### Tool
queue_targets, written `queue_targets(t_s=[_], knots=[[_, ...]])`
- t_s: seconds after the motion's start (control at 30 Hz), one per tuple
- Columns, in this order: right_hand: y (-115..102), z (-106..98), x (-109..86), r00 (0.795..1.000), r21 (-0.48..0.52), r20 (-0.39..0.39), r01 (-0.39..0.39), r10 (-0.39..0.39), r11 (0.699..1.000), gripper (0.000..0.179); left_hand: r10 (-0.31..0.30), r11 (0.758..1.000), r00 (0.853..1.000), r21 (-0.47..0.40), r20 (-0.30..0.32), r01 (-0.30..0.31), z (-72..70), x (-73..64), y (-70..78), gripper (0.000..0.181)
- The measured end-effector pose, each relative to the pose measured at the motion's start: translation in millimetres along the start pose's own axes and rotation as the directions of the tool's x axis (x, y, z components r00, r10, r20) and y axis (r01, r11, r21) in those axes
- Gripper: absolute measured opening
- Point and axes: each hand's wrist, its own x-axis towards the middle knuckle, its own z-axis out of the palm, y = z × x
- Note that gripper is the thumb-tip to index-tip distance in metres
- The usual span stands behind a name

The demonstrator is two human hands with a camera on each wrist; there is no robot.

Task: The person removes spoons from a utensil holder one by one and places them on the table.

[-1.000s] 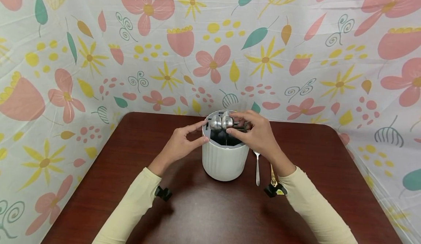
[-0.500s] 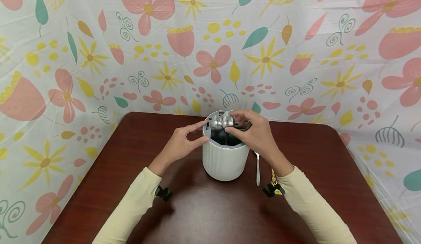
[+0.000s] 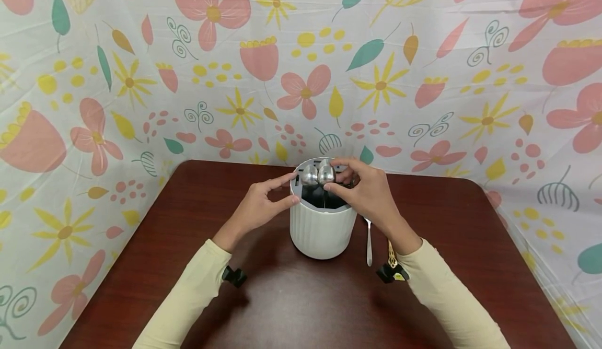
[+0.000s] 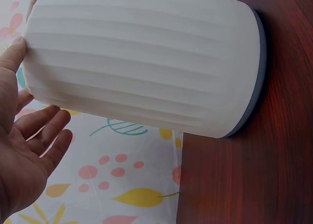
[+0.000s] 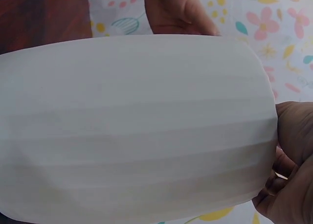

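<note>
A floral sheet [image 3: 301, 41] stands behind and along both sides of the table [image 3: 282, 307]. At left, a cream left sleeve [image 3: 183, 291] carries a black wrist mount [image 3: 235, 276]. The left hand [image 3: 256, 205] is spread, with index finger and thumb touching the left side of the container [image 3: 322, 234] at its rim. The container stands upright on the table, between the hands; it is white and ribbed, with a dark base, a grey slotted top and a dark, divided interior. At its mouth, a left metal piece [image 3: 309, 175] sits just beside a right metal piece [image 3: 326, 172]; both are shiny and rounded. The right hand [image 3: 371, 189] pinches the right metal piece between thumb and fingers. Farther right, a silver utensil [image 3: 369, 247] lies on the table, followed by a gold utensil [image 3: 392, 255], partly hidden by the right wrist.
</note>
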Motion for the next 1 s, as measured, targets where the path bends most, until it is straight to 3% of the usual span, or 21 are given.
queue_targets(t_s=[0.3, 0.7, 1.0], knots=[[-0.8, -0.4, -1.9, 1.000, 0.001, -0.019, 0.014, -0.014, 1.000, 0.041, 0.013, 1.000, 1.000, -0.018, 0.000, -0.013, -0.1, 0.4, -1.4, 0.058], [2.7, -1.3, -3.3, 0.999, 0.087, 0.029, 0.013, -0.016, 0.996, 0.046, 0.005, 1.000, 1.000, -0.023, 0.001, -0.005, 0.5, 0.8, -2.5, 0.058], [2.8, -2.7, -2.8, 0.999, 0.095, 0.040, -0.006, 0.002, 0.995, 0.043, 0.000, 1.000, 1.000, -0.021, -0.001, 0.000, 0.4, 0.5, -1.8, 0.058]])
